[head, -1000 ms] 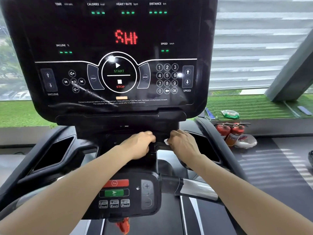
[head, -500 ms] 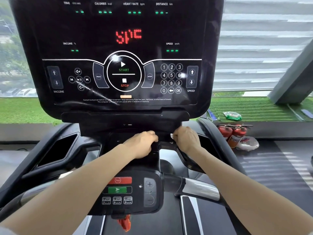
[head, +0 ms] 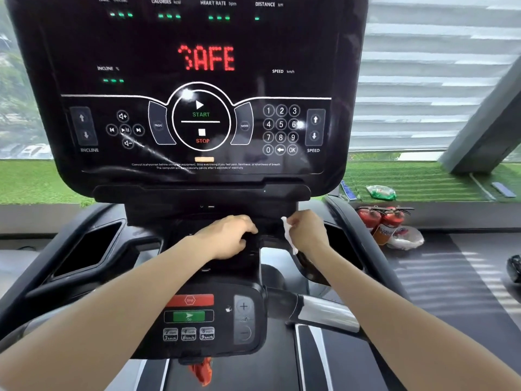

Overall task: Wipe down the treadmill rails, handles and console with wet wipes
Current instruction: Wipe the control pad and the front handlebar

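Below the big black console [head: 197, 88], on the dark neck that joins it to the lower control pad [head: 208, 320], both of the person's hands are at work. Left hand [head: 231, 235] lies knuckles-up on the neck, its fingers curled down over the front edge of the plastic, gripping that edge. Right hand [head: 307, 230] is just beside it, to the right, with fingers and thumb pinched on a white wet wipe [head: 289, 234]; the wipe hangs crumpled from the fingertips, close against the underside of the console and the inner face of the right handle [head: 341, 221]. Whether the wipe touches the plastic cannot be told. Red letters on the console read SAFE. Two red fire extinguishers [head: 379, 221] stand on the floor to the right, under the window.
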Tool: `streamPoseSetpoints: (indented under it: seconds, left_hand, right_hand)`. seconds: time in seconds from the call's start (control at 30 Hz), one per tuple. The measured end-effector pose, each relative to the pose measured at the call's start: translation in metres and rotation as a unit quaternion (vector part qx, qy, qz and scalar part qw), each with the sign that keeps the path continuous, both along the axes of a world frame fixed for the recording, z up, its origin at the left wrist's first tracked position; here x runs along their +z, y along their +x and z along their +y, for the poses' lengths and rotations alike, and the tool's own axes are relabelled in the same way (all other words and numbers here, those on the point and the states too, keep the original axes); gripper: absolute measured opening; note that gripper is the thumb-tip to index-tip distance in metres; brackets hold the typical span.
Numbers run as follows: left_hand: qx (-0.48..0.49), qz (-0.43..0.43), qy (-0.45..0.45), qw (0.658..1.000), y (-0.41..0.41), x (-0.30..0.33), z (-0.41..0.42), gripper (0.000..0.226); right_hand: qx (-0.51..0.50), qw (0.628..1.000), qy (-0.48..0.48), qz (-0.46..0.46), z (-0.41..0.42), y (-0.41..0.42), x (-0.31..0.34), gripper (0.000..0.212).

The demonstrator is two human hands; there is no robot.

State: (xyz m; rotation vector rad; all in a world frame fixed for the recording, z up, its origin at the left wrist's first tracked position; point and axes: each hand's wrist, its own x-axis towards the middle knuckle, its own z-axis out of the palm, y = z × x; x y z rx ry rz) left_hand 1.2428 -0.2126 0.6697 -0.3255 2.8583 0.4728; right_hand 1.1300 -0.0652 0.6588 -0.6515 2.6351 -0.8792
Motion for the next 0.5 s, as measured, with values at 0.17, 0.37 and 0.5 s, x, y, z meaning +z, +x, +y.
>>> streamPoseSetpoints:
  seconds: [0.17, 0.37, 0.5]
  left_hand:
    - [0.015, 0.0, 0.0, 1.0, 0.007, -0.002, -0.006, 0.045]
    - [0.024, -0.014, -0.026, 0.999, 0.014, -0.003, -0.013, 0.048]
    - [0.035, -0.022, -0.029, 0.999, 0.018, -0.002, -0.017, 0.048]
  right_hand:
    - [0.022, 0.999, 0.016, 0.033, -0.015, 0.013, -0.003, 0.04]
    - [0.072, 0.997, -0.038, 0.004, -0.037, 0.032, 0.0, 0.025]
    - [0.066, 0.995, -0.01, 0.069, -0.026, 0.019, 0.004, 0.025]
